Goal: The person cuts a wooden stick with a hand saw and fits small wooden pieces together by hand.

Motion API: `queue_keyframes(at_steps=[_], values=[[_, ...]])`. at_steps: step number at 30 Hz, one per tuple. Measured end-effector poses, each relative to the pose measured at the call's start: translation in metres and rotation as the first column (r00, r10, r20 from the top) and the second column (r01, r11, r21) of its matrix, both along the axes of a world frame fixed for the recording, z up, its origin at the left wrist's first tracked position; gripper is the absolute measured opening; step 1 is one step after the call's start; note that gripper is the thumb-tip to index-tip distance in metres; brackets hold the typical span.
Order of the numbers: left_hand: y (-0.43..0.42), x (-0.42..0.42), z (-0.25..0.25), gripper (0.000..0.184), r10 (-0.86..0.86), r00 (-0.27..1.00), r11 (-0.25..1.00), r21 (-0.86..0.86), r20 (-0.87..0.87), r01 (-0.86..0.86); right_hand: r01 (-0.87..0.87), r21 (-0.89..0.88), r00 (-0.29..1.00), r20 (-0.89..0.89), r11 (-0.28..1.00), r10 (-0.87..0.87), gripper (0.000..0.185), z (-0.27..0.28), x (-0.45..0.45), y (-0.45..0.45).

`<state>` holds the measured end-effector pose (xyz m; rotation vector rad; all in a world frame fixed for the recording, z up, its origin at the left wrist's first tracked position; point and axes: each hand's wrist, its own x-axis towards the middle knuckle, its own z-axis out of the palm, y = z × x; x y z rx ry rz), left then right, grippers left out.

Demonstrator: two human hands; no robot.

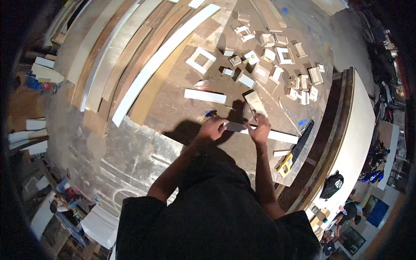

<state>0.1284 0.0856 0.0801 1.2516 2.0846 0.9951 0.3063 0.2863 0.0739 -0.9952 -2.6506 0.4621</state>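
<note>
A long, narrow white strip (pixel 282 137) lies across the near part of the wooden work surface. My left hand (pixel 212 129) is closed on its left end, thumb and fingers pinched together. Further right along the same strip, my right hand (pixel 260 129) grips it between thumb and fingers. Just beyond my right hand a short pale wooden board (pixel 255 104) lies at a slant. A shorter white strip (pixel 205 95) rests beyond my left hand. Right of the long strip's end is a handsaw (pixel 286 166) with a yellow handle and dark blade.
Several small wooden blocks and frames (pixel 261 73) are scattered over the far right of the surface. Long boards (pixel 162 60) lie side by side at the left. A black bag (pixel 332 185) sits on a white panel (pixel 353 130) at the right. People are at the lower right.
</note>
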Motion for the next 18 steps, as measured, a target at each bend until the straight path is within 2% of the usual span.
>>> queue_keyframes(at_steps=[2, 3, 4, 5, 6, 8, 9, 10, 11, 12, 13, 14, 15, 16, 17, 18], values=[[-0.008, 0.017, -0.003, 0.027, -0.071, 0.993, 0.997, 0.024, 0.097, 0.069, 0.145, -0.133, 0.988, -0.034, 0.98, -0.151, 0.073, 0.01, -0.013, 0.025], [-0.016, 0.031, -0.015, 0.03, -0.011, 1.0, 0.993, 0.117, -0.027, 0.014, 0.159, -0.086, 0.987, -0.012, 0.984, -0.16, 0.073, 0.004, -0.016, 0.036], [-0.024, 0.043, -0.019, 0.03, -0.008, 1.0, 0.994, 0.106, -0.026, 0.011, 0.17, -0.039, 0.985, 0.013, 0.985, -0.17, 0.073, -0.006, -0.017, 0.048], [-0.032, 0.052, -0.02, 0.03, 0.051, 0.998, 0.99, 0.129, 0.034, -0.055, 0.074, 0.075, 0.997, 0.031, 0.994, -0.077, 0.072, -0.02, -0.014, 0.061], [-0.037, 0.057, -0.018, 0.03, 0.112, 0.99, 0.98, 0.154, 0.089, -0.125, 0.064, 0.07, 0.998, 0.024, 0.995, -0.066, 0.072, -0.018, -0.014, 0.068], [-0.05, 0.059, -0.013, 0.027, 0.151, 0.988, 0.975, 0.159, 0.017, -0.152, -0.008, -0.135, 0.979, 0.203, 0.991, 0.036, 0.068, -0.012, -0.016, 0.08], [-0.05, 0.053, 0.011, 0.026, 0.165, 0.982, 0.976, 0.13, 0.088, -0.176, -0.054, -0.184, 0.981, 0.172, 0.981, 0.086, 0.057, -0.008, -0.013, 0.083], [-0.05, 0.05, 0.024, 0.025, 0.179, 0.971, 0.976, 0.099, 0.157, -0.195, -0.07, -0.191, 0.981, 0.166, 0.979, 0.103, 0.057, -0.014, -0.009, 0.093], [-0.052, 0.053, 0.013, 0.026, 0.321, 0.931, 0.934, 0.106, 0.172, -0.342, -0.043, -0.581, 0.991, 0.076, 0.813, 0.107, 0.055, -0.02, -0.004, 0.104], [-0.051, 0.052, 0.017, 0.026, 0.329, 0.929, 0.933, 0.094, 0.168, -0.347, -0.035, -0.867, 0.998, 0.0, 0.497, 0.069, 0.053, -0.027, 0.001, 0.107], [-0.047, 0.048, 0.022, 0.027, 0.367, 0.894, 0.92, 0.043, 0.258, -0.39, -0.283, -0.946, 0.896, -0.32, 0.159, -0.307, 0.055, 0.001, 0.0, 0.083], [-0.041, 0.043, 0.029, 0.027, 0.401, 0.848, 0.906, -0.01, 0.347, -0.424, -0.224, -0.956, 0.912, -0.137, -0.19, -0.386, 0.063, 0.024, 0.004, 0.081], [-0.031, 0.04, 0.042, 0.031, 0.357, 0.831, 0.913, 0.03, 0.427, -0.407, -0.3, -0.907, 0.89, -0.155, -0.296, -0.428, 0.066, 0.023, 0.011, 0.075], [-0.02, 0.037, 0.053, 0.031, 0.354, 0.831, 0.915, 0.025, 0.428, -0.402, -0.377, -0.84, 0.866, -0.17, -0.391, -0.471, 0.07, 0.029, 0.013, 0.068], [-0.008, 0.035, 0.064, 0.031, 0.316, 0.776, 0.922, 0.017, 0.546, -0.387, -0.401, -0.794, 0.885, -0.206, -0.457, -0.418, 0.074, 0.038, 0.019, 0.065], [0.002, 0.034, 0.075, 0.031, 0.278, 0.704, 0.927, 0.009, 0.653, -0.375, -0.421, -0.688, 0.9, -0.233, -0.591, -0.369, 0.074, 0.033, 0.022, 0.061]])
